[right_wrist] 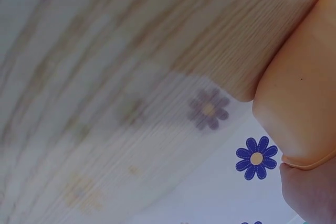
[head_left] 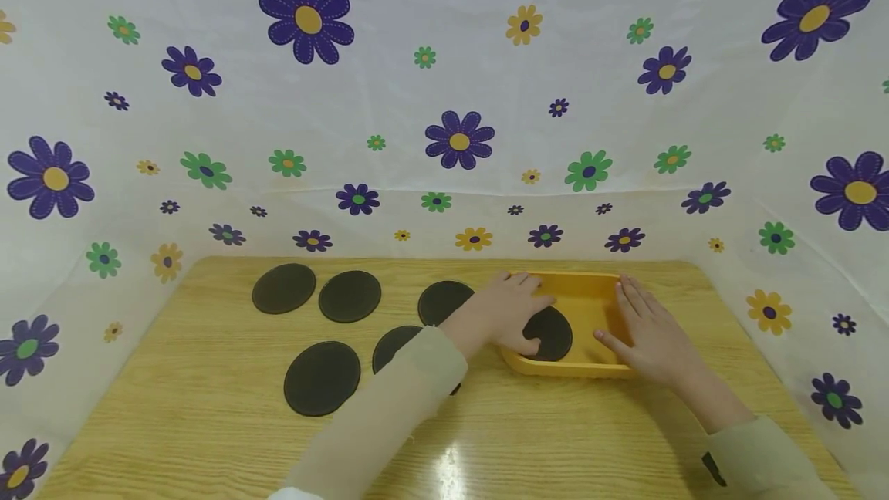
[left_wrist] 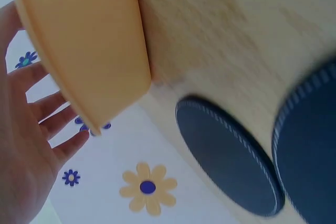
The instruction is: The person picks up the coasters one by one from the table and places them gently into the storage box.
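Observation:
An orange tray with raised walls stands on the right part of the table. Inside its left end lies a round black disc. My left hand is spread over that end, thumb above the disc's near edge. In the left wrist view, the loosely bent fingers are beside the rim. Across the tray, my right hand rests along the right rim with straight fingers, its thumb reaching inside. The right wrist view shows just part of that hand at the tray's corner.
Several more black discs lie left of the tray, among them a front-left disc and a back-left disc. My left sleeve partly covers others. A flowered white cloth hangs behind and beside the wooden table.

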Available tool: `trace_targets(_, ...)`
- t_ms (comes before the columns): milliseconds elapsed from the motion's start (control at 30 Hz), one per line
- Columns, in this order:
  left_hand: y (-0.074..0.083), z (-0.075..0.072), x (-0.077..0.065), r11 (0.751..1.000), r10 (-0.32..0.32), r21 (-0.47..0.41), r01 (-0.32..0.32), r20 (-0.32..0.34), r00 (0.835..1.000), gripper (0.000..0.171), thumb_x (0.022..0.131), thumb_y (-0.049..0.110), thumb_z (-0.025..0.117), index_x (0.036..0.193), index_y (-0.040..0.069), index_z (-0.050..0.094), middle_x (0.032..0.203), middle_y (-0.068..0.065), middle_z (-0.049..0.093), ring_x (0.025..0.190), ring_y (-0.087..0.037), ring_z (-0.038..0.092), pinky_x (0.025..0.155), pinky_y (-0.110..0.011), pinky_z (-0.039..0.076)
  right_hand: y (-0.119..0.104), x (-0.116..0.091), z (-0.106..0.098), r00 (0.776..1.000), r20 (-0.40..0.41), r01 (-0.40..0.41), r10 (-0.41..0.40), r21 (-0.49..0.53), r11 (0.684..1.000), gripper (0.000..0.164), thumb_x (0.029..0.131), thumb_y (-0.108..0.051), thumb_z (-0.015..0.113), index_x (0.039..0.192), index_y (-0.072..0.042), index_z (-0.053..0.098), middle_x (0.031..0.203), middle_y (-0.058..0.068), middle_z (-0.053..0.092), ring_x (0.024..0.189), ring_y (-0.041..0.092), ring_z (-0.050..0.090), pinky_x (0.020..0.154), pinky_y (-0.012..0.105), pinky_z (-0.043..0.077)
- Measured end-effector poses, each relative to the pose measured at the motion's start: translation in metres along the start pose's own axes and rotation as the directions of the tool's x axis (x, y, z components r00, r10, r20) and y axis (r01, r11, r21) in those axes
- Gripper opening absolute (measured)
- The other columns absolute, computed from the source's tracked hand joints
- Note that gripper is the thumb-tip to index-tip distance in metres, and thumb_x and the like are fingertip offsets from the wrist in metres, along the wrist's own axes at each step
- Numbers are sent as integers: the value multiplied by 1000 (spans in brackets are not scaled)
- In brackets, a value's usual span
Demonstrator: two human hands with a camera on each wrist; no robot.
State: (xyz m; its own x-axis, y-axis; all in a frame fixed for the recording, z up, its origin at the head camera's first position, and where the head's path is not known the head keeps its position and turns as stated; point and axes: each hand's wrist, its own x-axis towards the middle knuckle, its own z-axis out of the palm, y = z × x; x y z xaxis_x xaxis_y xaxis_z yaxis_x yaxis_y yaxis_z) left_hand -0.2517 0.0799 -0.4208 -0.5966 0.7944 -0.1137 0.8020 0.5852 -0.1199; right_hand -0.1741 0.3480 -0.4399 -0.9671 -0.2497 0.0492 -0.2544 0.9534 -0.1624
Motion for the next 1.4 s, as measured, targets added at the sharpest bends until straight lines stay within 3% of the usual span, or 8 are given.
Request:
trace_targets(267, -28, -3, -30, 1000, -13, -9, 12, -66, 998, 73, 96, 57, 64, 161, 29, 44, 166, -7, 42, 155, -26, 39, 129, -46, 32, 1, -2, -1, 1000, 9, 5, -5, 16, 1000, 97, 105, -55, 54, 162, 15, 20, 172, 34, 16, 161, 51, 15, 132, 59, 16)
trace_targets(600, -65, 15, -56, 993, -81, -101, 69, -127, 989, 72, 92, 48, 70, 156, 21, 52, 162, -14, 45, 150, -32, 42, 124, -52, 37, 3, 0, 0, 1000, 8, 3, -4, 26, 1000, 96, 105, -55, 54, 163, 14, 18, 173, 34, 13, 162, 51, 14, 133, 57, 13)
trace_targets(767, -72, 29, -60, 990, -127, -72, 121, -87, 988, 77, 91, 55, 72, 158, 23, 50, 163, -14, 44, 149, -32, 43, 123, -52, 39, 3, -1, -1, 1000, 6, 4, -4, 22, 1000, 96, 105, -55, 54, 162, 15, 19, 172, 34, 14, 161, 51, 15, 132, 58, 14)
trace_targets(1000, -76, 44, -60, 974, -198, -119, 195, -11, 980, 81, 88, 56, 74, 159, 26, 48, 162, -16, 43, 148, -36, 44, 118, -59, 43, 0, -1, -1, 1000, 9, 2, -2, 26, 1000, 96, 105, -55, 54, 162, 15, 19, 172, 34, 15, 161, 51, 15, 131, 60, 17)
trace_targets(1200, -77, 52, -58, 965, -233, -116, 237, 50, 971, 84, 86, 58, 76, 159, 27, 47, 160, -14, 45, 144, -36, 47, 113, -59, 46, 1, -2, 0, 1000, 6, -2, 1, 20, 1000, 96, 105, -55, 54, 163, 14, 20, 172, 33, 16, 161, 51, 15, 131, 60, 17)
trace_targets(1400, -77, 54, -59, 962, -240, -118, 245, 55, 969, 84, 85, 57, 74, 159, 27, 48, 154, -14, 48, 138, -33, 51, 109, -54, 50, 1, -2, 0, 1000, 2, -5, 5, 25, 1000, 96, 105, -55, 54, 163, 14, 19, 173, 33, 15, 162, 50, 15, 131, 60, 16)
